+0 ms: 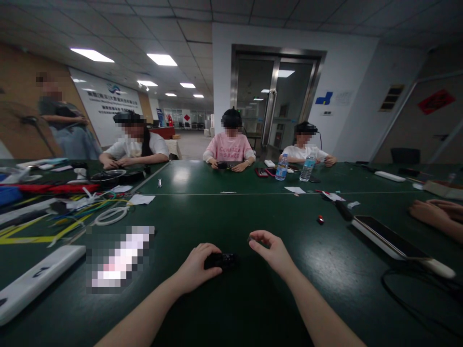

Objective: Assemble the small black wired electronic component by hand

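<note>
My left hand (198,266) is closed around one end of a small black object (228,260) low over the green table; its glossy far end sticks out to the right of my fingers, and its exact kind is unclear. To the right, apart from it, my right hand (273,251) pinches a tiny dark piece (250,238) between thumb and fingertips. That piece is too small to name.
A blurred-out bright screen (123,258) and a white bar-shaped case (39,279) lie left; coiled white cable (111,215) lies behind. Rightward are a small red-and-black item (320,220), a phone (388,236) and another person's hands (437,214). Bottles (281,167) stand farther back, before seated people.
</note>
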Demonstrator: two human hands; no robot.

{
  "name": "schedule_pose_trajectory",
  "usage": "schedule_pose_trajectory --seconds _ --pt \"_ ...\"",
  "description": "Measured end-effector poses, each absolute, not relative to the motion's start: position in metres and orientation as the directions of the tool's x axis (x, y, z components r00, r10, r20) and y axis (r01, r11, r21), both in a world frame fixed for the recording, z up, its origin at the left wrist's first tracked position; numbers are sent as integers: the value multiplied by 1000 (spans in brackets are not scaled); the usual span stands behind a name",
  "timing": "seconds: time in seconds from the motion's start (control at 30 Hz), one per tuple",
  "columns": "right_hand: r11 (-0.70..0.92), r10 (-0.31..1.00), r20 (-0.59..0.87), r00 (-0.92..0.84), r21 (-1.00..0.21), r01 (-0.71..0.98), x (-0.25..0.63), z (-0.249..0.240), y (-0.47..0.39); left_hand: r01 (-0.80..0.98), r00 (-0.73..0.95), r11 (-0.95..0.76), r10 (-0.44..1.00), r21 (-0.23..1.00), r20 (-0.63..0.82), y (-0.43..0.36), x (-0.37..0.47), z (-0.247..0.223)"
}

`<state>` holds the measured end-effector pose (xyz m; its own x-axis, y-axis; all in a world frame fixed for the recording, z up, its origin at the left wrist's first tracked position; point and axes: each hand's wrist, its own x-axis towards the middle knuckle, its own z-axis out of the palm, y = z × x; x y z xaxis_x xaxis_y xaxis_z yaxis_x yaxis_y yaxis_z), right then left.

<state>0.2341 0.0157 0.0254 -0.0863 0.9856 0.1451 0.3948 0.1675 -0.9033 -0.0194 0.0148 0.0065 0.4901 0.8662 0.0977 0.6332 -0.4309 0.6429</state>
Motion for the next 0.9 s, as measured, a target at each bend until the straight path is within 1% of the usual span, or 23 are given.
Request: schedule_pose_trajectory --seconds 0.17,0.33,0.6,0.77,0.9 --pt "167 985 131 -116 -898 407 230 26 13 635 491 -437 865 637 104 15 -20 5" --pt "172 977 102 -189 -898 405 222 24 10 628 493 -458 860 630 133 15 -20 4" --pt "229 958 112 -263 -851 473 202 22 -1 638 491 -480 856 602 163 16 -18 3" --pt "312 929 136 -343 -786 534 188 21 -3 628 489 -495 851 600 191 19 -19 -3" --pt "328 920 98 -379 -721 610 183 22 -4 635 495 -491 851 596 174 19 -20 -3"
